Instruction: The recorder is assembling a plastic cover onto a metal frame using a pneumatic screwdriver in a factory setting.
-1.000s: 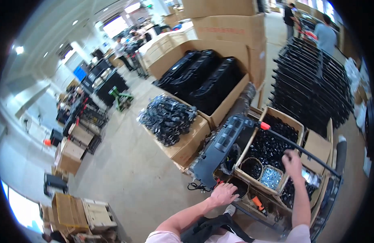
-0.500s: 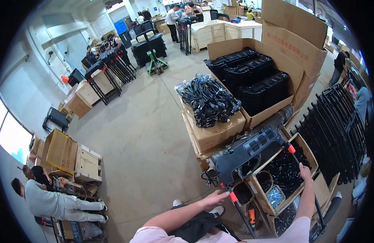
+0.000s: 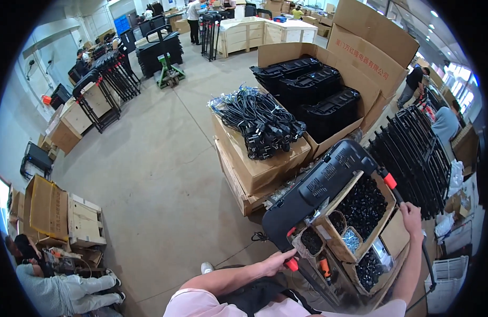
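A black U-shaped tubular frame (image 3: 314,279) with a vented black plastic console (image 3: 328,177) across its far end is in both my hands. My left hand (image 3: 277,263) is closed on its left tube beside a red collar (image 3: 291,263). On the right tube, below another red collar (image 3: 390,181), my right hand (image 3: 411,217) is wrapped round. Under the frame stands a cardboard box (image 3: 328,240) of small black parts (image 3: 364,207), with a small container of silvery screws (image 3: 351,240) in it. An orange-handled tool (image 3: 325,267) sits near the left tube.
Bundled black power cords (image 3: 260,120) lie on a carton (image 3: 260,177) ahead. Beyond it, a large open carton (image 3: 336,132) holds black plastic housings (image 3: 328,105). Similar black frames (image 3: 413,158) are stacked at the right. A green pallet jack (image 3: 169,74) stands farther off; several people work around the hall.
The frame and console have turned, with the right end swung nearer, both hands still gripping the tubes. My view has shifted, so the surroundings sit farther left and higher.
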The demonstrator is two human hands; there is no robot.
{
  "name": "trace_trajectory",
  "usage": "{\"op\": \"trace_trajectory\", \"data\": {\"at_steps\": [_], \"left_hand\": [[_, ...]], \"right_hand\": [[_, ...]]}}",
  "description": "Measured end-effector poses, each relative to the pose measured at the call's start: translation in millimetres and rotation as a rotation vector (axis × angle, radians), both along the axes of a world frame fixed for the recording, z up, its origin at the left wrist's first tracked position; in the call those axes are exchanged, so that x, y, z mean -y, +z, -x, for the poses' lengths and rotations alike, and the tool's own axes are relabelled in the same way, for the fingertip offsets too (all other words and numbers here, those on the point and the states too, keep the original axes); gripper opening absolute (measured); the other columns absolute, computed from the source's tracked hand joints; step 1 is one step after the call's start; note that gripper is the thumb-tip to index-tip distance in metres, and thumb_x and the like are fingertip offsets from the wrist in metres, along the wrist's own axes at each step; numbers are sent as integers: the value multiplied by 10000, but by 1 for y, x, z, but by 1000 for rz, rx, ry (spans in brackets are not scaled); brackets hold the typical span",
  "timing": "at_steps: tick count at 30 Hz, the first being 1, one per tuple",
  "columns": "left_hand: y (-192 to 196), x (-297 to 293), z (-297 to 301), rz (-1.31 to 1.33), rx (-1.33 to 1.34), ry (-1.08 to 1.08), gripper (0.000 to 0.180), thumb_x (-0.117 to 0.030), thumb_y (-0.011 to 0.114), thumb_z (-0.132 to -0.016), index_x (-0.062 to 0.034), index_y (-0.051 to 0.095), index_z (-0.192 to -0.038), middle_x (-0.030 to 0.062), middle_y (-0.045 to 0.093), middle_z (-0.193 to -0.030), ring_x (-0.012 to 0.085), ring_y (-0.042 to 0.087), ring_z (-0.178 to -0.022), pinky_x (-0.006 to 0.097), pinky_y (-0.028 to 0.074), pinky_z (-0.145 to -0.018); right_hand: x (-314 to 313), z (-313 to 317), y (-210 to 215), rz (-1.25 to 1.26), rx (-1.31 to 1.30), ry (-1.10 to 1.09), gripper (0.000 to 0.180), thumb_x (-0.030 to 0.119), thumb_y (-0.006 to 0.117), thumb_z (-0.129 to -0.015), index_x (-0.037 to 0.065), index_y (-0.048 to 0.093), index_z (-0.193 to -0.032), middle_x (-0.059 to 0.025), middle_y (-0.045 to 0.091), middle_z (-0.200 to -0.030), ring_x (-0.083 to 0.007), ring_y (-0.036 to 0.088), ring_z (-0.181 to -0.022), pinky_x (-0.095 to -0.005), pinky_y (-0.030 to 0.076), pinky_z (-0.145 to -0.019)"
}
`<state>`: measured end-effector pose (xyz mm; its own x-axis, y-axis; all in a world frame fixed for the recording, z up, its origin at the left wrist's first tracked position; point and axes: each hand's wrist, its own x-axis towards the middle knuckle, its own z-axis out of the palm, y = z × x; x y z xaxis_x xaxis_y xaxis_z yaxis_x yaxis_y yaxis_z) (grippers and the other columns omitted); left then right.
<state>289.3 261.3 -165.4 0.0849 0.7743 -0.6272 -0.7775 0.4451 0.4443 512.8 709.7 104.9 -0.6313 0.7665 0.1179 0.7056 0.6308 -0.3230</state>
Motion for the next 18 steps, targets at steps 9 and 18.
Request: {"op": "trace_trajectory", "data": {"at_steps": [9,18], "left_hand": [[59,106,99,-113,-58,292,367,-431,637,-1059,-94,716,-1180,61,756,-1055,166,697,-934,313,556,-897],[103,221,300,-497,136,749,378,-276,648,-968,-41,580,-1257,154,695,-1071,305,688,-994,453,557,-949]], "right_hand": [[257,53,169,-223,-17,-44,411,363,616,-1050,-38,671,-979,-149,571,-735,-214,533,-700,-405,427,-662],[478,170,196,-384,-75,-47,466,437,547,-1085,-12,672,-1075,-133,544,-738,-266,508,-667,-387,405,-646]]}}
